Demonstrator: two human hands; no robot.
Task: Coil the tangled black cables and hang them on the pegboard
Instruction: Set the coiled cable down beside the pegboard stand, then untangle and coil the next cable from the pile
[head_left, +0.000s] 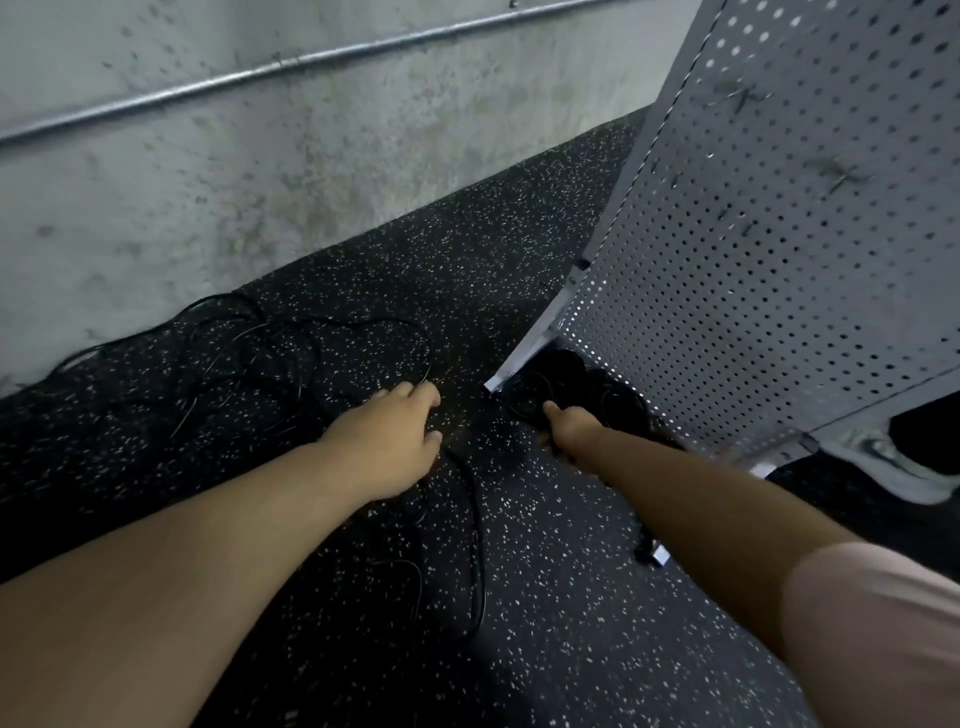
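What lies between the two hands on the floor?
In the head view, mostly bare speckled black rubber floor; one thin black cable curves down from the left hand, short of the right hand.

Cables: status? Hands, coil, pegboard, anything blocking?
Right hand grips coiled bundle at pegboard base. Left hand at tangled cables on floor, grip unclear. No cable seen hung.

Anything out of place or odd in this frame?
Yes: the tangled black cables sprawl loose across the speckled floor by the wall, and coiled cables sit unhung at the foot of the pegboard; the right hand grips one.
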